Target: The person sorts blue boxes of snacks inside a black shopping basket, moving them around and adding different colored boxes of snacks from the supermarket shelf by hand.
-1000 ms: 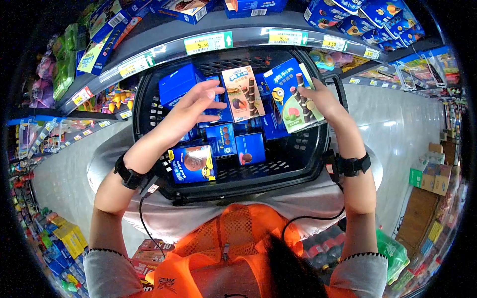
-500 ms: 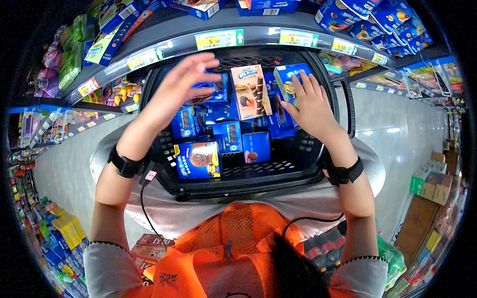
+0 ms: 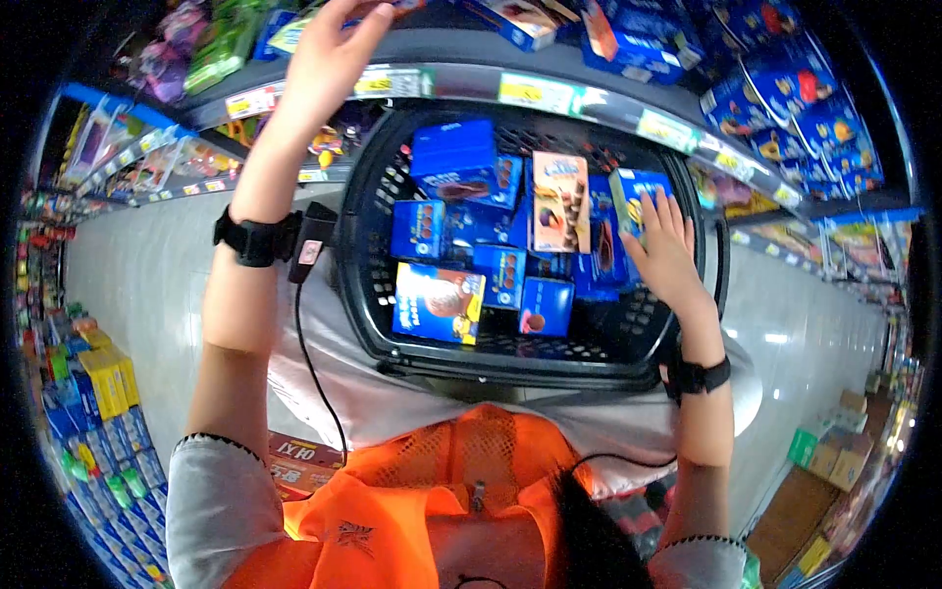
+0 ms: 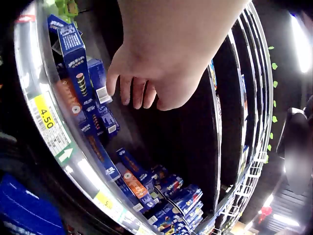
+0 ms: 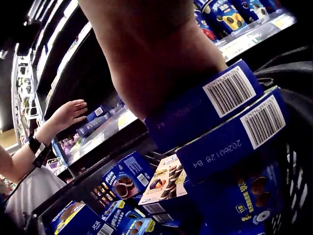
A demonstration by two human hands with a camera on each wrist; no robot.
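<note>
My left hand (image 3: 339, 54) is raised over the shelf, fingers loosely extended and holding nothing. In the left wrist view, the hand (image 4: 156, 73) hangs beside blue boxes (image 4: 73, 58) on the shelf. Spread fingers of my right hand (image 3: 672, 260) rest on a green-and-blue box (image 3: 628, 201) at the basket's right side. A peach-coloured box (image 3: 559, 201) lies to its left, with several blue boxes (image 3: 419, 231) around. In the right wrist view, barcoded box ends (image 5: 264, 120) sit below the right hand (image 5: 161, 63), whose fingers are hidden.
The black basket (image 3: 432, 358) stands against the shelf edge (image 3: 471, 86), in front of the person's legs. Blue packs (image 3: 785, 108) fill the shelf at upper right. Cardboard boxes (image 3: 839, 456) stand on the right beyond the aisle floor (image 3: 785, 324).
My left hand has moved from above the basket up over the shelf. The green-and-blue box has gone lower into the basket, and my right hand has changed from gripping it to resting on it.
</note>
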